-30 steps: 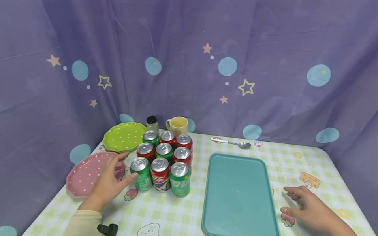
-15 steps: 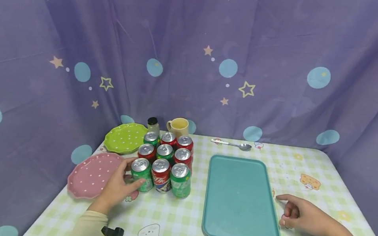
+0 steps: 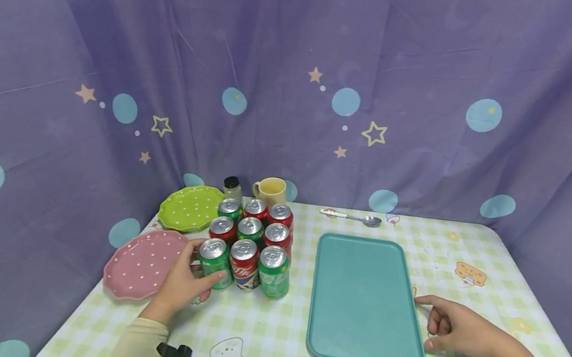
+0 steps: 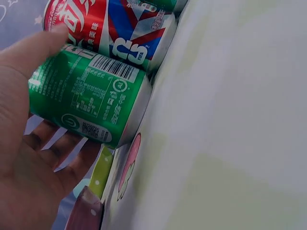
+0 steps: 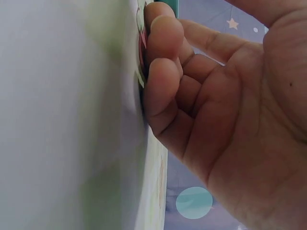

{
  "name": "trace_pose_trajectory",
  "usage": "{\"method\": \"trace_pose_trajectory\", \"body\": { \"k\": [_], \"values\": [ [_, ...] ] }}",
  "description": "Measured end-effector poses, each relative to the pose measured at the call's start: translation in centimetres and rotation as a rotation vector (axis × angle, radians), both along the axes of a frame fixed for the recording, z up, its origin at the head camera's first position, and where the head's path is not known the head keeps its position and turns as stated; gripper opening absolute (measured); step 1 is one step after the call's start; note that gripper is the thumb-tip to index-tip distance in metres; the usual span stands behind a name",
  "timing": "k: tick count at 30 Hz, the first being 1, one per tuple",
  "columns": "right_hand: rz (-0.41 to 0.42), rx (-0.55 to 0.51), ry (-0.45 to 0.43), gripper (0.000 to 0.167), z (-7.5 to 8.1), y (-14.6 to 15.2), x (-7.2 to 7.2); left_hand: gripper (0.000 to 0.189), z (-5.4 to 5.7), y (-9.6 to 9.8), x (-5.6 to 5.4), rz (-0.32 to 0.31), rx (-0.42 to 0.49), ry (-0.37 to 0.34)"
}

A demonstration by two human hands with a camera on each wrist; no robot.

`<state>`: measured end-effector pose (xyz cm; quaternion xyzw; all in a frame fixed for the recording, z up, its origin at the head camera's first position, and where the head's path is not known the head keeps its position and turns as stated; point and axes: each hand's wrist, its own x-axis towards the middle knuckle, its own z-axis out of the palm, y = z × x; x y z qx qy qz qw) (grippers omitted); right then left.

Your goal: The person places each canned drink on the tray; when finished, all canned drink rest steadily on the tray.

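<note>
Gripping the green can point(image 3: 214, 267) at the left end of the front row, the left hand point(image 3: 176, 286) has its thumb across the near side and its other fingers curved around the left side, spread only as far as the can's width. That can stands on the counter point(image 3: 269, 345) just beside a red can point(image 3: 244, 266), with another green can point(image 3: 274, 275) closing the row on the right. Two more rows stand behind, nine cans in all: red, green, red in the middle; green, red, red at the back. The right hand point(image 3: 466, 332) holds nothing; its index finger reaches out straight to the right edge of a teal tray point(image 3: 367, 304), while its other fingers are loosely bent, as the right wrist view also shows. The tray lies flat to the right of the cans, apart from them. Left of the cans lie a pink dotted plate point(image 3: 141, 265), near the left hand, and a lime dotted plate point(image 3: 188, 208) behind it. A jar point(image 3: 232, 189) with a black lid and a yellow mug point(image 3: 272, 191) stand behind the cans, and a spoon point(image 3: 350, 216) lies beyond the tray, handle to the left. A purple curtain point(image 3: 293, 41) hangs behind the counter.
</note>
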<state>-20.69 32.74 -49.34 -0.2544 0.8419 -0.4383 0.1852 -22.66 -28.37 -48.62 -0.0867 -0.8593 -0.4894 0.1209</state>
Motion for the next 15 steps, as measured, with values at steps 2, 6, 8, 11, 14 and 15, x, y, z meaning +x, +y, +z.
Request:
{"method": "trace_pose_trajectory", "body": {
  "k": [2, 6, 8, 11, 14, 15],
  "values": [
    [0.003, -0.001, 0.002, 0.084, 0.0, 0.0, 0.0, 0.076, -0.2, 0.0, -0.1, 0.01, -0.002, -0.001],
    [0.004, -0.005, 0.002, 0.085, -0.1, 0.1, -0.1, 0.076, -1.2, -0.4, -0.7, 0.027, -0.009, 0.005],
    [0.002, -0.004, 0.002, 0.086, -0.1, 0.1, -0.1, 0.075, -1.2, -0.4, -0.7, 0.037, -0.014, 0.006],
    [-0.001, -0.002, 0.005, 0.086, -0.2, 0.1, -0.1, 0.072, -1.2, -0.3, -0.7, 0.057, -0.018, 0.016],
    [-0.001, -0.008, 0.009, 0.086, -0.2, 0.0, -0.1, 0.07, -1.1, -0.2, -0.7, 0.074, -0.018, 0.03],
    [-0.002, -0.012, 0.009, 0.086, -0.2, 0.0, -0.1, 0.07, -1.1, -0.2, -0.7, 0.082, -0.016, 0.035]
  ]
}}
